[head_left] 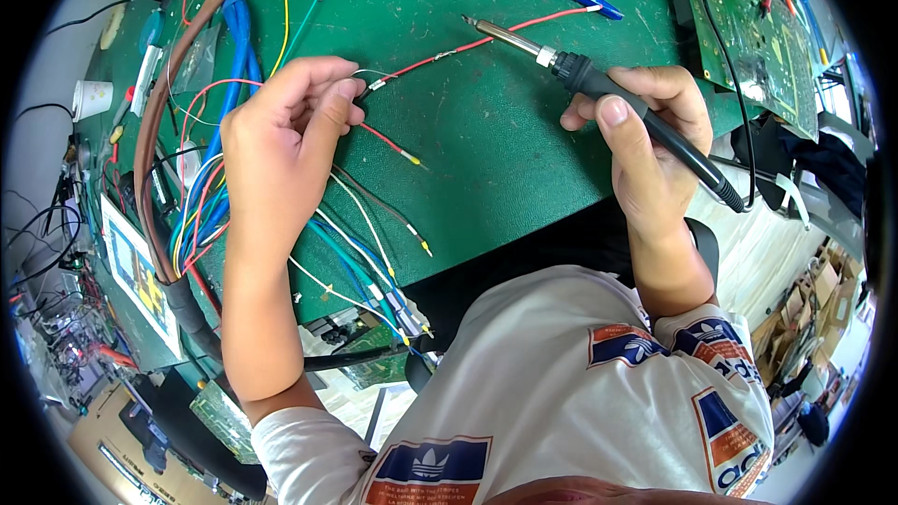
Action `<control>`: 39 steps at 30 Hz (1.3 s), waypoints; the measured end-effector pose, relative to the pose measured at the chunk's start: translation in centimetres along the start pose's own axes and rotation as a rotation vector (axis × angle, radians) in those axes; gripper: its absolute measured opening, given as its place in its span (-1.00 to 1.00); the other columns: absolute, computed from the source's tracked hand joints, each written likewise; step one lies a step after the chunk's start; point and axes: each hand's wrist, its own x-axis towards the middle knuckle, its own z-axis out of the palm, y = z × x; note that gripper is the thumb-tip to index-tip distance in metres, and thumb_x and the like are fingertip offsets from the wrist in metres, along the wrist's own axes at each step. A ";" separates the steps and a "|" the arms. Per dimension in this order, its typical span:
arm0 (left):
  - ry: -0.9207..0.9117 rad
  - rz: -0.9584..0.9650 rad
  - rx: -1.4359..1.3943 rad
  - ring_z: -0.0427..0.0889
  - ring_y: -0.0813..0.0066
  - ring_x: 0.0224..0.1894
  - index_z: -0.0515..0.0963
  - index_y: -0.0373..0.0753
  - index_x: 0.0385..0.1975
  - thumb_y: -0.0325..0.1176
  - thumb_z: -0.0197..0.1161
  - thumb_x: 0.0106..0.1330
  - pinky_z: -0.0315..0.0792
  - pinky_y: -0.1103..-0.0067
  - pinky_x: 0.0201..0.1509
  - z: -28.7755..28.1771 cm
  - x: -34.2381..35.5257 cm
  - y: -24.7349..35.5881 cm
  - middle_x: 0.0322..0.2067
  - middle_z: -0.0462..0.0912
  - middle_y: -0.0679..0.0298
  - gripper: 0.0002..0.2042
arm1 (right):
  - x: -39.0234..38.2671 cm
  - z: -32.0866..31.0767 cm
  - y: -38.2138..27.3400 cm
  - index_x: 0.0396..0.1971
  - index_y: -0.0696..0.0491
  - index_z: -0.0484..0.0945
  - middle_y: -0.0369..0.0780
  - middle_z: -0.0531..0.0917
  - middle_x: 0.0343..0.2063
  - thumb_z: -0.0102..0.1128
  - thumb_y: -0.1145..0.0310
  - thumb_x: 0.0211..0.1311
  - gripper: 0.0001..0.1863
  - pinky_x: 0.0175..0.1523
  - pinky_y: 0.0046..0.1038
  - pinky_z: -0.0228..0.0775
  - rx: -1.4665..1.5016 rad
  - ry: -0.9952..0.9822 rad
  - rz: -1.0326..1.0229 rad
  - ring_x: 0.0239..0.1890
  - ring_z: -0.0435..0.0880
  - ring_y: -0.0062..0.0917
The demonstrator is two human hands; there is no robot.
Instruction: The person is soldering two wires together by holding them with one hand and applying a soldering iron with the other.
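At a green work mat [505, 150], a person's left hand [281, 122] is pinching a red wire [468, 47] at its bare joint, at ten o'clock. The right hand [645, 131] is gripping a soldering iron [599, 84], tip hovering just above the wire at twelve. Soldering seems in hand; the tip likely needs lowering onto the joint.

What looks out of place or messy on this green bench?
Nothing is damaged or spilled. The mat is cluttered: loose wires spill over its near edge. The left hand pinches a red wire; the right hand holds a soldering iron.
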 end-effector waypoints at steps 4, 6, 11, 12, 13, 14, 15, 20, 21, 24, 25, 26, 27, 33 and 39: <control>0.067 -0.025 -0.068 0.68 0.63 -0.41 0.56 -0.38 -0.18 -0.51 0.22 0.42 0.53 0.69 -0.34 0.4 0.2 0.9 -0.39 0.70 0.27 -0.91 | 0.0 -0.1 -0.1 -0.14 0.24 0.50 -0.10 0.71 -0.35 0.33 0.57 0.27 -0.77 -0.21 -0.58 0.57 0.008 0.001 -0.005 -0.34 0.72 -0.57; 0.105 -0.009 -0.096 0.64 0.66 -0.45 0.55 -0.37 -0.20 -0.48 0.22 0.43 0.50 0.72 -0.38 0.6 0.4 1.4 -0.42 0.67 0.30 -0.91 | -0.1 0.0 0.0 -0.13 0.24 0.50 -0.10 0.71 -0.35 0.32 0.58 0.27 -0.77 -0.21 -0.58 0.57 0.009 0.004 -0.002 -0.34 0.72 -0.57; 0.132 0.022 -0.166 0.56 0.71 -0.53 0.51 -0.34 -0.18 -0.41 0.17 0.48 0.37 0.77 -0.52 1.2 1.0 3.3 -0.44 0.64 0.29 -0.88 | -0.1 -0.2 0.1 -0.13 0.24 0.49 -0.11 0.71 -0.37 0.30 0.57 0.28 -0.78 -0.21 -0.57 0.56 0.002 -0.003 -0.029 -0.35 0.72 -0.56; 0.108 0.002 -0.223 0.54 0.69 -0.54 0.50 -0.34 -0.17 -0.39 0.16 0.49 0.36 0.75 -0.53 1.3 1.0 3.4 -0.44 0.63 0.28 -0.87 | -0.1 -0.2 0.1 -0.13 0.24 0.49 -0.11 0.71 -0.37 0.29 0.57 0.29 -0.78 -0.21 -0.56 0.56 0.002 -0.006 -0.036 -0.35 0.72 -0.56; 0.084 -0.018 -0.280 0.52 0.67 -0.55 0.49 -0.33 -0.16 -0.38 0.15 0.50 0.34 0.74 -0.54 1.5 1.0 3.4 -0.43 0.62 0.27 -0.87 | -0.1 -0.2 0.1 -0.12 0.24 0.49 -0.11 0.71 -0.37 0.29 0.57 0.29 -0.78 -0.21 -0.56 0.56 0.002 -0.008 -0.042 -0.35 0.72 -0.56; 0.058 -0.036 -0.339 0.50 0.65 -0.56 0.47 -0.32 -0.16 -0.36 0.13 0.50 0.33 0.72 -0.54 1.6 1.1 3.4 -0.42 0.62 0.26 -0.86 | -0.1 -0.2 0.1 -0.12 0.24 0.49 -0.11 0.71 -0.37 0.29 0.57 0.29 -0.78 -0.21 -0.56 0.56 0.006 -0.008 -0.040 -0.35 0.72 -0.55; 0.019 -0.032 -0.398 0.52 0.61 -0.55 0.44 -0.30 -0.15 -0.34 0.08 0.53 0.35 0.69 -0.55 1.6 1.2 3.1 -0.40 0.62 0.22 -0.85 | -0.1 -0.2 0.1 -0.12 0.24 0.48 -0.11 0.70 -0.37 0.29 0.57 0.29 -0.78 -0.21 -0.56 0.56 0.010 -0.008 -0.038 -0.35 0.72 -0.55; -0.067 -0.151 -0.540 0.59 0.53 -0.41 0.41 -0.30 -0.15 -0.32 0.01 0.56 0.47 0.64 -0.41 2.6 1.5 2.2 -0.26 0.63 0.11 -0.84 | 0.0 -0.2 0.0 -0.12 0.24 0.48 -0.10 0.70 -0.37 0.29 0.57 0.29 -0.78 -0.21 -0.55 0.56 0.019 0.003 -0.032 -0.35 0.72 -0.55; -0.090 -0.186 -0.536 0.60 0.52 -0.40 0.41 -0.29 -0.15 -0.32 0.01 0.56 0.49 0.64 -0.38 2.8 1.4 2.0 -0.25 0.63 0.10 -0.84 | 0.0 -0.2 0.0 -0.12 0.24 0.48 -0.10 0.70 -0.37 0.29 0.57 0.29 -0.78 -0.21 -0.55 0.56 0.023 0.006 -0.031 -0.35 0.72 -0.55; -0.103 -0.233 -0.545 0.62 0.51 -0.38 0.40 -0.33 -0.17 -0.36 0.00 0.56 0.53 0.62 -0.34 3.1 1.2 2.1 -0.25 0.63 0.08 -0.85 | 0.0 -0.2 -0.3 -0.10 0.25 0.45 -0.03 0.70 -0.40 0.22 0.53 0.33 -0.78 -0.18 -0.39 0.57 -0.027 0.015 -0.002 -0.37 0.71 -0.40; -0.097 -0.239 -0.551 0.63 0.51 -0.39 0.40 -0.35 -0.17 -0.38 0.01 0.55 0.55 0.61 -0.34 3.1 1.0 2.3 -0.26 0.63 0.08 -0.85 | 0.0 -0.2 -0.4 -0.08 0.25 0.43 0.00 0.70 -0.42 0.19 0.51 0.34 -0.77 -0.16 -0.32 0.57 -0.053 0.017 0.011 -0.39 0.70 -0.33; -0.088 -0.245 -0.557 0.64 0.51 -0.39 0.40 -0.37 -0.18 -0.40 0.01 0.55 0.56 0.61 -0.33 3.2 0.8 2.3 -0.27 0.63 0.08 -0.86 | 0.0 -0.3 -0.3 -0.10 0.25 0.45 -0.03 0.70 -0.40 0.22 0.53 0.32 -0.78 -0.18 -0.40 0.57 -0.028 0.018 0.006 -0.38 0.71 -0.40; -0.093 -0.245 -0.552 0.63 0.51 -0.40 0.40 -0.37 -0.18 -0.40 0.01 0.55 0.55 0.61 -0.34 3.2 0.6 2.3 -0.28 0.63 0.09 -0.86 | 0.0 -0.3 -0.2 -0.11 0.24 0.47 -0.07 0.70 -0.39 0.26 0.56 0.30 -0.78 -0.20 -0.48 0.57 -0.002 0.018 0.001 -0.37 0.71 -0.48; -0.160 -0.274 -0.505 0.57 0.56 -0.47 0.43 -0.32 -0.22 -0.39 0.05 0.53 0.46 0.65 -0.45 2.7 -0.1 1.4 -0.37 0.57 0.21 -0.87 | 0.3 -0.9 -0.5 -0.15 0.24 0.48 -0.11 0.70 -0.38 0.27 0.62 0.25 -0.79 -0.24 -0.58 0.55 0.035 -0.029 0.022 -0.38 0.70 -0.57; -0.127 -0.276 -0.502 0.53 0.59 -0.56 0.45 -0.31 -0.27 -0.40 0.12 0.49 0.39 0.67 -0.55 2.7 -0.3 1.4 -0.51 0.55 0.25 -0.88 | 0.5 -1.1 -1.0 -0.18 0.23 0.47 -0.14 0.68 -0.41 0.31 0.59 0.22 -0.78 -0.30 -0.60 0.51 -0.031 -0.104 0.083 -0.41 0.69 -0.59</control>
